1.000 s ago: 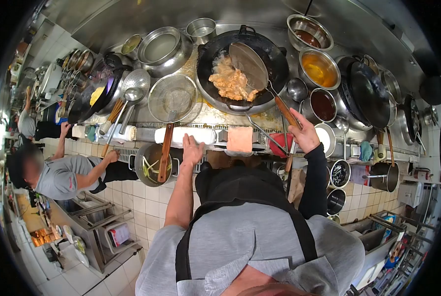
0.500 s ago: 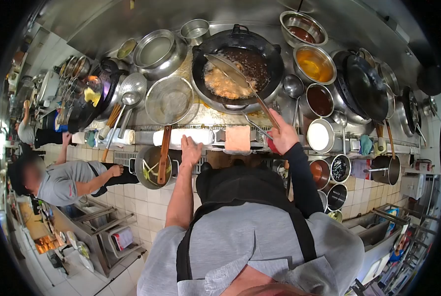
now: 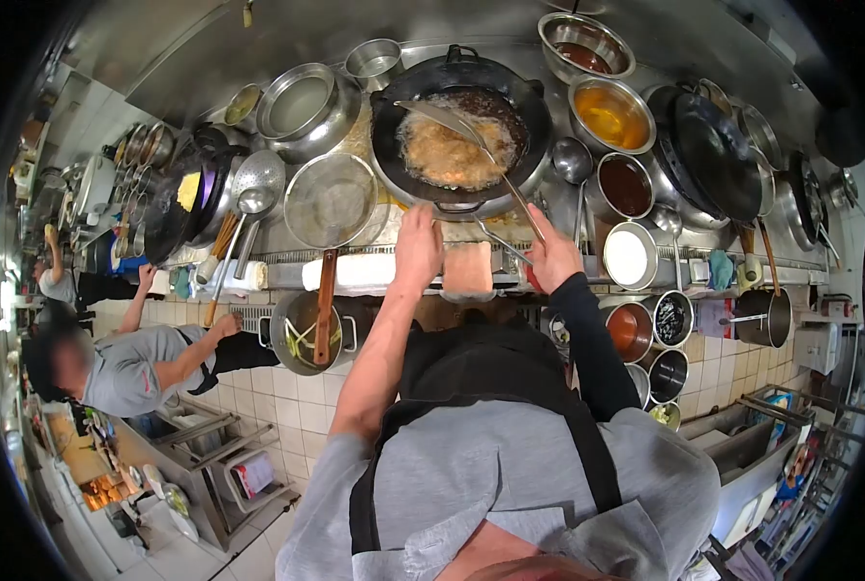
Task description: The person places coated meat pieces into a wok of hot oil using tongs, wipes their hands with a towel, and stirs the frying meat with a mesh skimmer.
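Observation:
In my right hand is the handle of a long-handled strainer, whose round head is tilted nearly edge-on over the black wok. Golden battered pieces bubble in dark oil beneath and beside it. My left hand is at the wok's near rim, just left of its front handle; its fingers are together, and what they hold, if anything, is hidden. To its right lies a folded pinkish cloth, and to its left a rolled white towel.
A wire skimmer with a wooden handle lies left of the wok, its handle over a pot. Bowls of orange liquid and dark sauce stand to the right. At the left, another person works at a second wok.
My left hand has moved from the white towel forward and right to the wok's rim. The strainer has turned from face-on to nearly edge-on, and my right hand has shifted left.

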### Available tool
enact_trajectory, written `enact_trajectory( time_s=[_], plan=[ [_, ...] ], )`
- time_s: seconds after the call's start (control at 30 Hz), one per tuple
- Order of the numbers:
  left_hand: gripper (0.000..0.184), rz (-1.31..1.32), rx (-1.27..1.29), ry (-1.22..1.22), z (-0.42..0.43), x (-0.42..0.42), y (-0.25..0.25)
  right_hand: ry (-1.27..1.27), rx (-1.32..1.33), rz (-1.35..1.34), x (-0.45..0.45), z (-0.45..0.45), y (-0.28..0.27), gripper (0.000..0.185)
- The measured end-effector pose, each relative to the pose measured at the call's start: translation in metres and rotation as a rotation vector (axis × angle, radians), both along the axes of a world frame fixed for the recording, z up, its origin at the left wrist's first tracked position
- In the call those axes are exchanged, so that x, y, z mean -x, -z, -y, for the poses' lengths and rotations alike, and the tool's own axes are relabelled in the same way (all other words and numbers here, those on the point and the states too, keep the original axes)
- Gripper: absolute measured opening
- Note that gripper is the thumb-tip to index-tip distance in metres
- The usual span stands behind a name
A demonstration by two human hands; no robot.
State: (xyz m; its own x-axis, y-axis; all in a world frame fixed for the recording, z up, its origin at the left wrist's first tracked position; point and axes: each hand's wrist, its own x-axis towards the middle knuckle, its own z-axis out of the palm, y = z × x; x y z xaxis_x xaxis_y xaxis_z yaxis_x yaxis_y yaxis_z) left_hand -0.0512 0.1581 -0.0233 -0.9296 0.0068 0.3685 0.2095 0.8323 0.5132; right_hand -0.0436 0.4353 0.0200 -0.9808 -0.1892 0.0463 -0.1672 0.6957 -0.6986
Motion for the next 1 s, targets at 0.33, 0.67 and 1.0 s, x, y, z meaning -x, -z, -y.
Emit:
enact_trajectory(
  time_s=[0.33,0.67,1.0],
  plan=[
    [0.013,0.191,0.2,0.164,-0.034,0.04,0.004,0.036,-0.079,0.037,0.004,-0.018,0.018,0.068],
    [0.008,0.095,0.283,0.123,-0.044,0.042,0.008,0.211,0.055,0.007,0.016,-0.018,0.024,0.058],
    [0.011,0.146,0.299,0.103,-0.053,0.053,0.02,0.272,0.053,-0.09,0.031,-0.039,0.015,0.063]
  ],
)
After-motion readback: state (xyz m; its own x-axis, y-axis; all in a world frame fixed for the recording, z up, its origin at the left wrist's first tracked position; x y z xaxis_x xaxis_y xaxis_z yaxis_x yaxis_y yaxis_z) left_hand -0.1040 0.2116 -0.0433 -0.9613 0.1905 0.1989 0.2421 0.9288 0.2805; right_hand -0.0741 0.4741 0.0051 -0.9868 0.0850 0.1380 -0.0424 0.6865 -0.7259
